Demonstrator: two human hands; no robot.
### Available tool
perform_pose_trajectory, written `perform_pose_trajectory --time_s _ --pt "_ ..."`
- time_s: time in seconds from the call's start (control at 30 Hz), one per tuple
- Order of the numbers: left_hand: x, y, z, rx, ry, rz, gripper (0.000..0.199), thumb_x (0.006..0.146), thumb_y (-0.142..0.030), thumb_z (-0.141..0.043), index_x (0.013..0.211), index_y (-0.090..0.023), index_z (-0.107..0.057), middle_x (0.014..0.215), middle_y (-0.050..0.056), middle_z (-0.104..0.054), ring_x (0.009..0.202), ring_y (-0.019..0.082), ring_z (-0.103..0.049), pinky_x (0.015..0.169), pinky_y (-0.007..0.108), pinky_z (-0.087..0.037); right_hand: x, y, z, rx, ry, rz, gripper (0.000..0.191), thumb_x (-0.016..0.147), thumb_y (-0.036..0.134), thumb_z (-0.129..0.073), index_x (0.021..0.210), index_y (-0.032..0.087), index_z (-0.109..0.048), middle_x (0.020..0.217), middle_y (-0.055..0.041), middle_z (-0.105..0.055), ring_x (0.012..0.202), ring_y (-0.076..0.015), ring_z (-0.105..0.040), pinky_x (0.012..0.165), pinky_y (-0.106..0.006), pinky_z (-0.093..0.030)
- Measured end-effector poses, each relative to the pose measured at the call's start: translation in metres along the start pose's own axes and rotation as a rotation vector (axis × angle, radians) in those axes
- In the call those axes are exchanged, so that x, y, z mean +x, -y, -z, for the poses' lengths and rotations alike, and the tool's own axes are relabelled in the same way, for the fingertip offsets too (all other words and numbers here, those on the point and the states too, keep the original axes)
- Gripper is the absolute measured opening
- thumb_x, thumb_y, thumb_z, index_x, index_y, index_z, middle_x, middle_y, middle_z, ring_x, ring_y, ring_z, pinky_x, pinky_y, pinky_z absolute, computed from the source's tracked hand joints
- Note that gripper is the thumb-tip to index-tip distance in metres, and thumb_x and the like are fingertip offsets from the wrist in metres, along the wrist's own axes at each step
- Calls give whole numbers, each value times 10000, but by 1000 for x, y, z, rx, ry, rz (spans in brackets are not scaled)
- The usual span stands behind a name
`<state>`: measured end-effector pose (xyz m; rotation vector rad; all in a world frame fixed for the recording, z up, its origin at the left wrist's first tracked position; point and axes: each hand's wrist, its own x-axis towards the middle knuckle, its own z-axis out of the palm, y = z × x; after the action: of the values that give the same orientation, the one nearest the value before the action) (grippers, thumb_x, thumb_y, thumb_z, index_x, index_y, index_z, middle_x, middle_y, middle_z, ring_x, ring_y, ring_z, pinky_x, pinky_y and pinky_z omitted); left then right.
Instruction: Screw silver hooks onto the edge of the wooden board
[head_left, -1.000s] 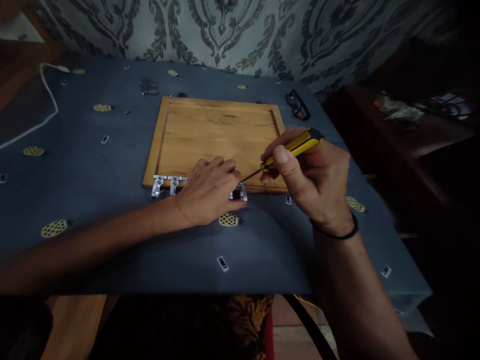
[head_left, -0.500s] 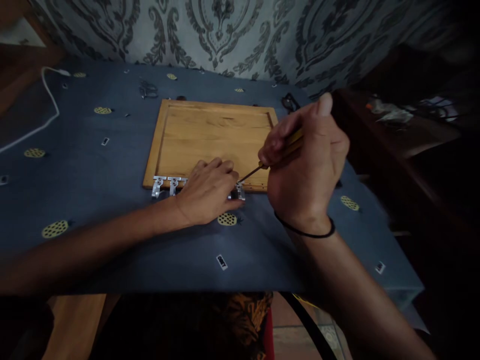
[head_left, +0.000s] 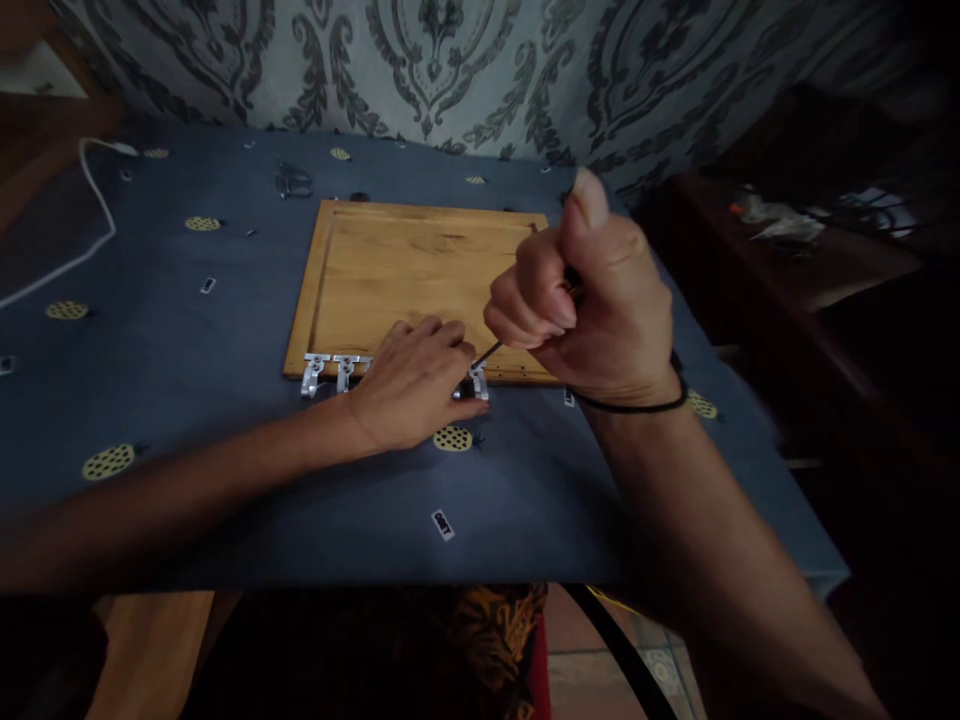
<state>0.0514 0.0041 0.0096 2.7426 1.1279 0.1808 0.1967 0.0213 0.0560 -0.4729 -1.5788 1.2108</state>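
A framed wooden board [head_left: 397, 270] lies flat on the cloth. Along its near edge sit several silver metal brackets [head_left: 346, 372]. My left hand [head_left: 409, 385] is bent over this edge, fingers on the wood and thumb along the front of the rightmost bracket [head_left: 478, 380], which it appears to grip; the palm hides the brackets beneath. My right hand [head_left: 592, 300] is wrapped round a screwdriver [head_left: 489, 353], thumb pointing up. The thin shaft slants down left, its tip at the rightmost bracket. Most of the handle is hidden in the fist.
A blue patterned tablecloth [head_left: 225, 400] covers the table. Pliers [head_left: 291, 180] lie behind the board, and a white cable [head_left: 97, 200] runs along the left. A patterned curtain or wall covering [head_left: 427, 70] stands at the back. Clutter [head_left: 780, 220] sits on dark furniture at right.
My right hand has turned on the screwdriver, its knuckles rolling to the left over the handle and the thumb moving up and left. My left hand stays in place.
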Motion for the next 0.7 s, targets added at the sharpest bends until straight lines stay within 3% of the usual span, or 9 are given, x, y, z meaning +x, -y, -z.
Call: perform_pose_trajectory --time_s 0.1,0.2,0.3,0.43,0.6,0.7 --pt "0 0 -1 15 -17 3 373 936 -473 -738 1122 -149 -724 1165 111 -684 1156 316 -590 891 414 -447 -2 12 -10 -166 -301 65 828 748 909 -599 400 248 -244 396 52 -81 329 -99 -168 333 -325 -182" --pt "-1 0 -1 19 -31 3 346 928 -465 -749 1081 -156 -725 1145 103 -681 1123 303 -591 876 403 -438 -6 22 -8 -223 -472 119 858 717 967 -536 413 245 -186 410 41 -48 325 -106 -175 300 -329 -155" --pt "0 -1 -1 17 -29 1 337 927 -469 -750 1046 -155 -717 1116 98 -683 1091 294 -596 868 399 -433 -12 18 4 -180 -490 103 852 674 921 -660 433 243 -204 391 46 -77 316 -98 -167 279 -323 -147" --pt "0 0 -2 20 -40 3 333 920 -468 -758 1019 -154 -710 1093 97 -683 1077 292 -602 856 392 -437 -20 6 15 -145 -442 71 795 759 865 -648 460 248 -246 407 53 -111 320 -99 -195 290 -312 -189" --pt "0 0 -3 30 -40 -1 355 920 -482 -756 1045 -153 -715 1102 96 -679 1083 298 -605 858 398 -451 -22 1 15 -139 -446 57 802 743 870 -659 454 256 -232 394 48 -141 330 -110 -202 291 -326 -189" --pt "0 0 -2 35 -31 -1 364 918 -489 -757 1058 -156 -716 1114 97 -678 1088 299 -605 866 404 -458 -22 -2 14 -210 -462 2 810 754 932 -557 472 257 -210 398 44 -124 358 -124 -212 320 -332 -224"
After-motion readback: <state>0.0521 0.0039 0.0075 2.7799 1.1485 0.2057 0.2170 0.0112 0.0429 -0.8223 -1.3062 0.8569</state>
